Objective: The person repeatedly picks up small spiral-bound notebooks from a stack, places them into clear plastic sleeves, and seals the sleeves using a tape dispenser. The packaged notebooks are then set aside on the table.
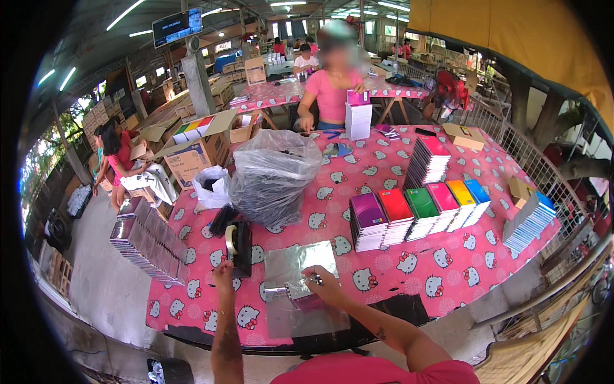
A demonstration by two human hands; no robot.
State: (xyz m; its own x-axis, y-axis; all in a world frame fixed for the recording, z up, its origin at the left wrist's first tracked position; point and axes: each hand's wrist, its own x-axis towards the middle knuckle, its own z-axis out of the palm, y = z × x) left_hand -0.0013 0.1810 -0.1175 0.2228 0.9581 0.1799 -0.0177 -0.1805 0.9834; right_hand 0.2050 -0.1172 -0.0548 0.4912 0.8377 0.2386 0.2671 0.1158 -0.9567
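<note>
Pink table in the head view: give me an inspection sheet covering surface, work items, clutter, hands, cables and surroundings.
Surface: pink table cover with a cat-face print; black patch along the near edge.
Work items: clear plastic sheet over or around a partly visible purple notebook; black tape dispenser; row of notebook stacks in six colours.
Clutter: large clear bag of dark contents; white bag; small open carton.
Hands: left hand beside the dispenser; right hand at the plastic sheet; grips unclear.
Cables: nothing clearly seen.
Surroundings: co-worker across the table; red fan beyond the far right; hanging screen upper left.
</note>
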